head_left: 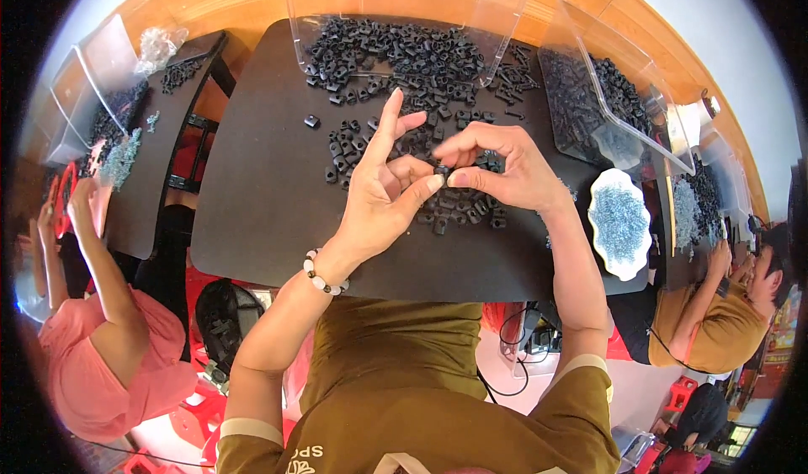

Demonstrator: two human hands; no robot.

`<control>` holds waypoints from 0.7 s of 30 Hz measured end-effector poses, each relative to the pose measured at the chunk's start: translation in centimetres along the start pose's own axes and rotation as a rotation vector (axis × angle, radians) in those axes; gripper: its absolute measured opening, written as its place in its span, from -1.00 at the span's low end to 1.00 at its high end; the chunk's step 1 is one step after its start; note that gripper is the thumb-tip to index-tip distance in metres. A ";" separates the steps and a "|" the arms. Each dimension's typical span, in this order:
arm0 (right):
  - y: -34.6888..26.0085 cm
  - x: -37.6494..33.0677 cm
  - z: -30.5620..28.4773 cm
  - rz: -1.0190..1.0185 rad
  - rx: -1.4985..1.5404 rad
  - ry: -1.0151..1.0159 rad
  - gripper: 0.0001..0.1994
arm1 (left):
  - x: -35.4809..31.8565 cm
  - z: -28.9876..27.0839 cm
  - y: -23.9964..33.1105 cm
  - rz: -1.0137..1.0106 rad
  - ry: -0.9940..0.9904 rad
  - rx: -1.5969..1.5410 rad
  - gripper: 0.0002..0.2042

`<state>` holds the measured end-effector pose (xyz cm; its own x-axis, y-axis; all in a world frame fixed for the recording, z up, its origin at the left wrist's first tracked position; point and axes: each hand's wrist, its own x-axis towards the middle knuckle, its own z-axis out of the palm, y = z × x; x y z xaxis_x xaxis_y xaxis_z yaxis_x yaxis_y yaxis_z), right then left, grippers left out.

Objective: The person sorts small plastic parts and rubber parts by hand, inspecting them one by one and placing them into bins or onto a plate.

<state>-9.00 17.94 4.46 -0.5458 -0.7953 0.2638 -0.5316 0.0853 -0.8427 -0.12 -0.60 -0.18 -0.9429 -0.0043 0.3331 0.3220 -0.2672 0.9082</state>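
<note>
Over the middle of the dark table, a small black plastic part (441,171) is pinched between the thumb and index finger of my left hand (383,192). The other fingers of that hand point up and away. My right hand (513,167) meets it from the right, thumb tip against the part and index finger curled just above, slightly blurred. Whatever its fingers hold is too small to make out. Loose black plastic parts (467,209) lie under and around both hands. To the right stands a white scalloped dish (600,247) full of small pale-blue translucent pieces (621,213).
A clear bin (497,61) tipped toward me spills black parts at the back. Another clear bin (581,129) of them stands back right, with black screw-like pieces (509,78) between. Co-workers sit at both sides, one in a pink shirt (118,364), one in a brown shirt (711,327).
</note>
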 end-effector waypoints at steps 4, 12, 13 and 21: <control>0.6 0.0 0.0 -0.057 -0.037 -0.024 -0.81 | 0.0 0.0 -0.1 -0.010 0.003 -0.056 -0.07; 0.8 0.0 0.0 -0.038 -0.017 0.062 -0.82 | -0.1 -0.5 -0.7 -0.052 -0.014 0.003 -0.61; 1.0 0.0 0.1 -0.060 -0.046 0.098 -0.81 | -0.2 -0.6 -0.8 -0.065 -0.006 -0.003 -0.70; 1.1 0.2 -0.1 -0.179 -0.220 0.110 -0.80 | -0.1 -0.5 -0.1 -0.206 -0.049 -0.037 -0.70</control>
<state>-9.70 17.94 3.62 -0.4915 -0.7407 0.4579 -0.7465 0.0876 -0.6596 -0.10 -1.07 -0.46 -0.9829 0.1010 0.1542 0.1188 -0.2925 0.9489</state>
